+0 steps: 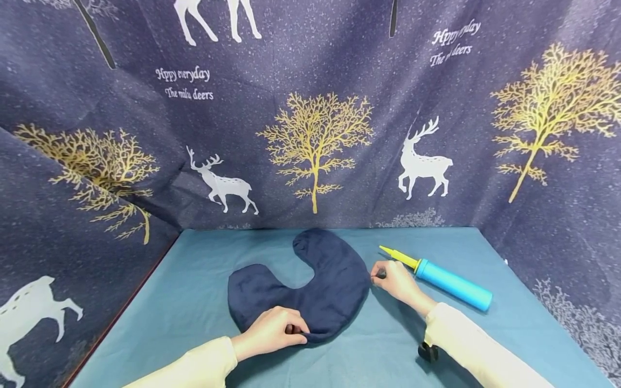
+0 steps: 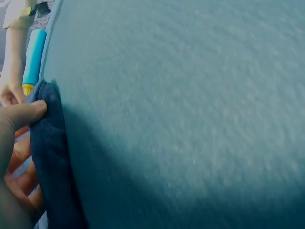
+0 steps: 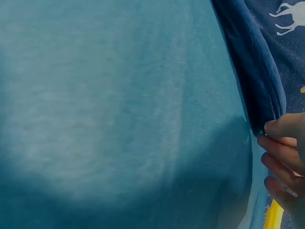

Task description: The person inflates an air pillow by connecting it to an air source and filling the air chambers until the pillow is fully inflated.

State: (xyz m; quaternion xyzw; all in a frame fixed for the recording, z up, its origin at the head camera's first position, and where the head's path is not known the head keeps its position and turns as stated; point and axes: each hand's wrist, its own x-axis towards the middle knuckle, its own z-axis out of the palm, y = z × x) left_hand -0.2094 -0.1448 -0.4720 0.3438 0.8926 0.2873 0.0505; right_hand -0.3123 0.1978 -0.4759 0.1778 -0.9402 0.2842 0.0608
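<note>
A navy U-shaped neck pillow (image 1: 335, 285) lies on the table with its opening facing the upper left. My left hand (image 1: 276, 330) pinches its near edge, the thumb (image 2: 34, 110) on one side of the fabric and the fingers behind. At the pillow's right edge, my right hand (image 1: 395, 280) has thumb and forefinger together. The right wrist view shows these fingertips (image 3: 271, 128) pinching the pillow edge (image 3: 257, 67) at the end of a zipper-like seam. Whether they hold a zipper pull is hidden.
A blue hand pump (image 1: 453, 283) with a yellow nozzle (image 1: 400, 257) lies just beyond my right hand. The table (image 1: 184, 302) has a teal cloth. A dark curtain (image 1: 310, 59) printed with deer and trees hangs behind and at both sides.
</note>
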